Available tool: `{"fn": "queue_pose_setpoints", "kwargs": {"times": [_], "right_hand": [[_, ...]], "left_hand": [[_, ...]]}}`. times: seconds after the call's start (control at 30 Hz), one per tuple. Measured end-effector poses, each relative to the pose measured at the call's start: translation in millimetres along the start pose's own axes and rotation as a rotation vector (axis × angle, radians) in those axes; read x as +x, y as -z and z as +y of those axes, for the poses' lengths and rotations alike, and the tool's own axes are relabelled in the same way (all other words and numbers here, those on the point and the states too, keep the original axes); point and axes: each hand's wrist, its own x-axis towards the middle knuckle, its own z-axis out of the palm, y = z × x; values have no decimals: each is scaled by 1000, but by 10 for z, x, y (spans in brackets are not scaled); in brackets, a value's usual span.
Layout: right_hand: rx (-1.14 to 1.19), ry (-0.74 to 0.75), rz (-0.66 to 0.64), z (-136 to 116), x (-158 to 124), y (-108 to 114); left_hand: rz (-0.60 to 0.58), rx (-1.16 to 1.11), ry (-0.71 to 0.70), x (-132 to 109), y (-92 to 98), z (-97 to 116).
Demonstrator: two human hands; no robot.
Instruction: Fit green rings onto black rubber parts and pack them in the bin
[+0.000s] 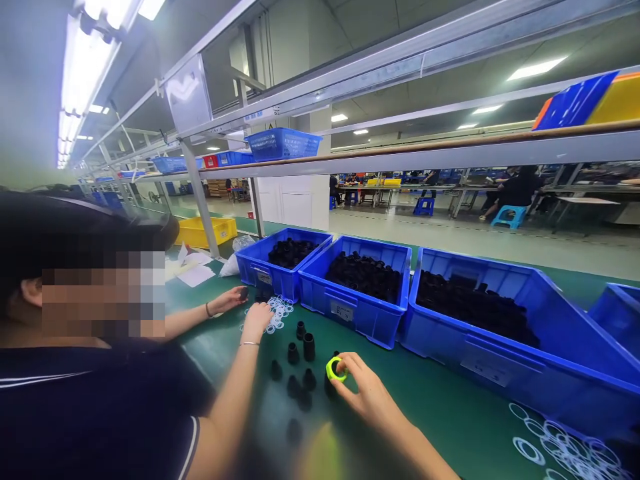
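Observation:
My right hand (367, 390) pinches a bright yellow-green ring (336, 369) between thumb and fingertips. The ring is at the top of a dark fitting, mostly hidden behind it and my hand; whether they touch I cannot tell. Several black tapered fittings (309, 347) stand on the green table (390, 427) to the left of my hand. At the bottom edge is a blurred yellow-green shape (320, 453) that I cannot make out. My left hand is out of view.
A co-worker (100, 407) sits at left, hands over white rings (279, 313). Blue bins (355, 320) of black parts line the table's back. More white rings (565, 443) lie at right. A yellow bin (225, 230) stands at the far left, beneath a shelf (400, 148).

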Motion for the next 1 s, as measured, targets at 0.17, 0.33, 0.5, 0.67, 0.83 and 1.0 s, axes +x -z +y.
{"fn": "queue_pose_setpoints", "kwargs": {"times": [0.17, 0.33, 0.5, 0.67, 0.83, 1.0], "right_hand": [[-186, 8, -74, 18, 26, -96], [-282, -33, -134, 98, 112, -178], [-247, -88, -191, 124, 150, -98], [-41, -160, -179, 273, -13, 124], [137, -236, -181, 384, -330, 340], [-177, -213, -96, 338, -647, 492]], "left_hand": [[-34, -181, -64, -44, 47, -228], [24, -64, 151, -34, -247, -456], [63, 221, 465, -34, -555, -684], [34, 31, 244, -56, -384, -584], [-111, -149, 17, -59, -132, -207], [-168, -179, 6, -222, 293, -114]]}}
